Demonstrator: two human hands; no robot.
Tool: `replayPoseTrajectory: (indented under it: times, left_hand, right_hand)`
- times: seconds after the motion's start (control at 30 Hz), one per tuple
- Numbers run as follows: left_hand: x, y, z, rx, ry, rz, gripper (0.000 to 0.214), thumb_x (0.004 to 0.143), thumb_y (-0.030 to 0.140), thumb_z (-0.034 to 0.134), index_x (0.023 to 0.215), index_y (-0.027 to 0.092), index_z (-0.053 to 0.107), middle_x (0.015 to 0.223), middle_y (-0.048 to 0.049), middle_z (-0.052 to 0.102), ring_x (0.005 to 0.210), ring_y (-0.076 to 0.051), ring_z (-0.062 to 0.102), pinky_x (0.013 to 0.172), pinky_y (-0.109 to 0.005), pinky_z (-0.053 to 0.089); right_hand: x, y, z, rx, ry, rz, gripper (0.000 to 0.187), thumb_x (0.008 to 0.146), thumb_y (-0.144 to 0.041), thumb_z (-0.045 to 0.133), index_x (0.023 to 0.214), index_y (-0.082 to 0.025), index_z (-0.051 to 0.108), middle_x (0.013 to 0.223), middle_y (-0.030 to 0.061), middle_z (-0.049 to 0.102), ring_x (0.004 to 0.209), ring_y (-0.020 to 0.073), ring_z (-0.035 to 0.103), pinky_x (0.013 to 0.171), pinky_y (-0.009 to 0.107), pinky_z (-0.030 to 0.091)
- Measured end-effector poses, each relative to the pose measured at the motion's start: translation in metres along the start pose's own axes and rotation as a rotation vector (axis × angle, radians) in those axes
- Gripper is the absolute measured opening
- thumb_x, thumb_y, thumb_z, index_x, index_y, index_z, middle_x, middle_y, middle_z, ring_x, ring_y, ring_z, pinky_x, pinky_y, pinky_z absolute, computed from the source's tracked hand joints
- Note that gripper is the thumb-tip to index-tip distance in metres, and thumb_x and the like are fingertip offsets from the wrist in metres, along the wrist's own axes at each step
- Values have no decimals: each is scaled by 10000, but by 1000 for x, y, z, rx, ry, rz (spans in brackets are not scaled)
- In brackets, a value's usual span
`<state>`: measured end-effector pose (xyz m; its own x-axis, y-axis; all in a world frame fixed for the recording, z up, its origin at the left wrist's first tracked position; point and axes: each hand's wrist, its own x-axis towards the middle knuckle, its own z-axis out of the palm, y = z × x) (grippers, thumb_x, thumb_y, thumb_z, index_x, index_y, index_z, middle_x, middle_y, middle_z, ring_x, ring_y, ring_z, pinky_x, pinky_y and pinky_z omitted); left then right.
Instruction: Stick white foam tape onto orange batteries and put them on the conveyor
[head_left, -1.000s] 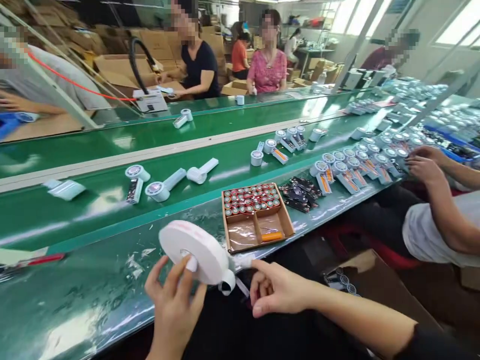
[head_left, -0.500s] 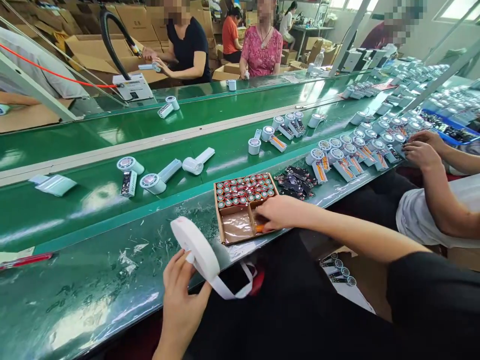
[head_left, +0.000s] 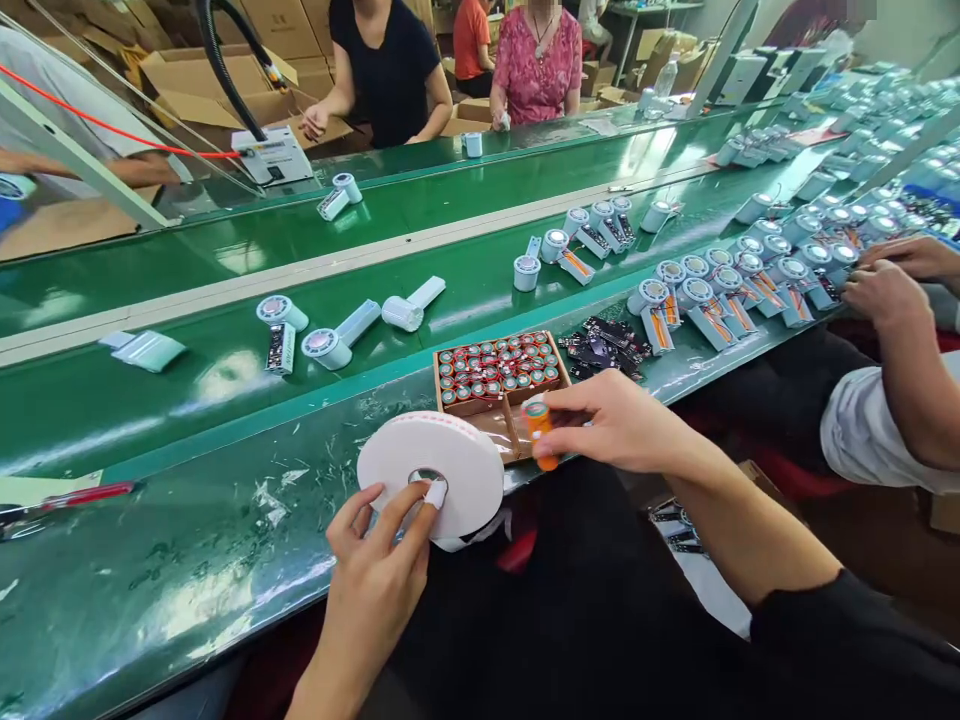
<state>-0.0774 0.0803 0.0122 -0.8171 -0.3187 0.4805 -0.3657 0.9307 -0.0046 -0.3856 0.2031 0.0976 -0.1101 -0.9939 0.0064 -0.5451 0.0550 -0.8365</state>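
My left hand [head_left: 375, 580] grips a large white tape roll [head_left: 435, 470] at the table's near edge, one taped finger hooked into its centre hole. My right hand [head_left: 611, 420] pinches an orange battery cell [head_left: 538, 432], held upright just over the brown cardboard tray [head_left: 501, 428]. The tray's back half holds several red-topped cells [head_left: 499, 372]. A loose strip of tape hangs under the roll.
On the green conveyor belt [head_left: 225, 380] lie white handheld fan parts [head_left: 337, 340] and a pile of black circuit boards [head_left: 607, 345]. A co-worker's hands [head_left: 892, 285] work over several fan parts at right. Other people sit across the belt. A red-handled tool [head_left: 67, 497] lies at left.
My right hand reached into the tray and lifted out the orange cell. My left hand turned the tape roll flat-face up and nearer the tray.
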Motion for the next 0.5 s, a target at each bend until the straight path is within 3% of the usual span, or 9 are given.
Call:
replayPoseTrajectory:
  times: [0.1,0.17,0.23,0.37,0.43,0.5]
  left_hand:
    - [10,-7,-10,72,-48,89,371,882,55,613,1179,269,672,1254,-15,712,1205,-295,568,1073,-487,447]
    - [15,-8,-15,104,-41,120,385,889,70,599,1192,291,682,1247,-3,719,1144,-267,593,1100,-494,428]
    - [19,-1,-16,114,5,118,342,900,129,634,1196,293,681,1204,-12,733,1042,-253,609,1127,-537,406]
    - [17,35,-1,74,87,21,365,893,308,715,1243,233,646,1094,-97,727,985,-278,609,1057,-556,436]
    - [8,45,8,39,73,8,398,885,304,719,1266,222,637,1049,-106,717,983,-277,607,1016,-525,449]
    - [-9,35,11,22,28,-14,374,889,283,700,1255,224,645,1039,-103,717,971,-269,608,995,-504,445]
  right_hand:
    - [15,-2,9,-71,-78,-31,208,857,-278,828,723,-155,727,630,-50,633,580,89,517,557,217,350]
    - [20,5,24,95,-52,5,181,841,-296,832,761,-155,750,658,-34,653,608,109,554,570,220,396]
    - [17,14,50,449,111,55,205,815,-343,846,886,-162,781,785,0,716,716,159,642,656,250,506]
    - [3,28,103,1117,650,132,413,749,-416,909,1063,-202,750,1002,48,754,893,230,714,822,370,614]
    - [-1,34,95,1203,749,136,413,718,-424,935,1004,-200,739,946,49,749,847,224,717,783,360,628]
    - [-4,42,51,1134,861,16,394,697,-446,948,918,-202,731,894,33,732,808,193,705,761,308,622]
